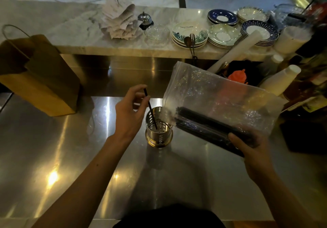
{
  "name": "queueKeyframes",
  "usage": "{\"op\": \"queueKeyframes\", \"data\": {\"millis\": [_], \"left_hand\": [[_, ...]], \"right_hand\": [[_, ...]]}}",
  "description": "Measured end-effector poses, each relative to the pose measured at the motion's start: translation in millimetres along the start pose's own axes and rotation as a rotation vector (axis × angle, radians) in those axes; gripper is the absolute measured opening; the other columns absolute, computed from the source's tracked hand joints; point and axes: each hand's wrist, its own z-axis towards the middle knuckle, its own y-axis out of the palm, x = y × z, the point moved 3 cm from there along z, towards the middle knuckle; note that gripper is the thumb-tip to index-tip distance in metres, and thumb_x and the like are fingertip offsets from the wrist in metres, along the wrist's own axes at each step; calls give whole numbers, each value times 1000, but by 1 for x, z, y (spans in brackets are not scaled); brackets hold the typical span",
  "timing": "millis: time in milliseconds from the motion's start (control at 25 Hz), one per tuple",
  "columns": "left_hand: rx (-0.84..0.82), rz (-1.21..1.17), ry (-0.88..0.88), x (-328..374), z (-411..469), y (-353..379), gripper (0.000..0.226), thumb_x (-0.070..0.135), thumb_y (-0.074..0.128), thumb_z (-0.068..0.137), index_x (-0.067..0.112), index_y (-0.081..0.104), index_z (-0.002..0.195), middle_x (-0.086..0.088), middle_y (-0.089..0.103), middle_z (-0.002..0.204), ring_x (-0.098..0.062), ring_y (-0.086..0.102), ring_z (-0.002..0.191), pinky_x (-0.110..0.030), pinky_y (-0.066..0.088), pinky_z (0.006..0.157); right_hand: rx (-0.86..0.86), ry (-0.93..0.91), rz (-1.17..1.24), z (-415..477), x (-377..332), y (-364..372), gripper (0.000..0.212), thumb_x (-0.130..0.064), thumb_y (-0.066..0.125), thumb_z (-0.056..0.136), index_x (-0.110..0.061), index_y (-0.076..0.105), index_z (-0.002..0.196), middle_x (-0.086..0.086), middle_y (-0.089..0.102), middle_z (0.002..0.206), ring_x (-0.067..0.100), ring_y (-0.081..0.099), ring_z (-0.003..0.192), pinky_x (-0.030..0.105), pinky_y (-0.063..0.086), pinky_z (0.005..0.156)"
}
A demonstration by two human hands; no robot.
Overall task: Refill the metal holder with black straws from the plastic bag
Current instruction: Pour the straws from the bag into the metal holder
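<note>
L hand (129,110) is pinching 1 black straw (150,109) near its top, tip sitting inside the metal holder (158,135), axis nearly upright. Just right, the plastic bag (221,96) w/ its straw bundle (203,126) is slanting down-left toward holder, R hand (253,149) gripping the far end.

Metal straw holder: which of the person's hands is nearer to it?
Left. The left hand is just left of the metal straw holder, pinching a black straw that dips into it; the right hand is farther off to its right, gripping the plastic bag.
</note>
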Motion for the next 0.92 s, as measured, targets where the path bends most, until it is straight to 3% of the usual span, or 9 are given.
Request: {"op": "queueKeyframes", "data": {"millis": [80,240,400,480,560,640,720,800,920], "left_hand": [[-54,51,-7,-12,-10,10,27,13,68,89,19,61,115,7,66,93,1,63,81,-9,50,69],[-172,141,-67,-32,-30,22,17,19,68,89,19,68,107,5,68,102,-6,59,89,-28,55,74],[-57,119,-208,-30,-40,16,31,25,65,91,21,59,121,12,58,116,0,56,96,-11,45,75],[160,-55,-392,-20,-50,12,20,16,63,92,17,60,112,11,61,104,2,59,89,-10,46,71],[297,-401,-689,-13,-66,18,9,7,59,91,12,59,98,3,62,85,-3,59,74,-20,46,66],[178,-713,-956,-3,-84,35,6,5,57,90,10,60,91,-5,59,77,-13,56,69,-25,45,62],[-64,-927,-1186,10,-100,55,8,12,62,90,7,62,96,-8,63,78,-17,60,76,-28,48,66],[-192,-1137,-1388,23,-109,75,33,21,70,83,4,60,109,-12,69,98,-23,66,91,-33,56,73],[-221,-1342,-1483,35,-109,99,54,29,71,81,1,52,123,-25,59,126,-34,63,110,-40,56,86]], "right_hand": [[-9,-4,-2,0,-1,1,51,-59,85,50,-30,72,90,1,73,95,23,70,93,32,61,73],[-34,-31,-48,0,-9,6,39,-58,82,54,-37,73,86,-5,74,93,22,70,93,39,60,78],[-87,-60,-152,6,-30,12,37,-64,79,54,-45,73,85,-10,74,94,14,71,90,47,57,83],[-113,-78,-227,12,-43,15,32,-61,78,58,-47,72,85,-11,75,92,11,71,89,48,57,85],[-123,-91,-283,18,-56,19,21,-44,80,69,-40,72,88,-5,75,89,9,71,88,48,57,86],[-144,-114,-318,25,-67,25,22,-18,77,78,-34,69,89,-6,72,88,2,70,84,45,57,85],[-188,-136,-397,32,-72,31,19,-15,76,80,-27,70,92,-4,72,89,4,70,82,41,58,82],[-218,-156,-462,36,-75,35,19,-19,77,80,-23,71,97,-2,74,90,10,71,84,39,58,80],[-241,-213,-515,40,-81,40,18,-17,77,81,-22,71,97,-4,73,89,8,70,82,27,54,73]]}}
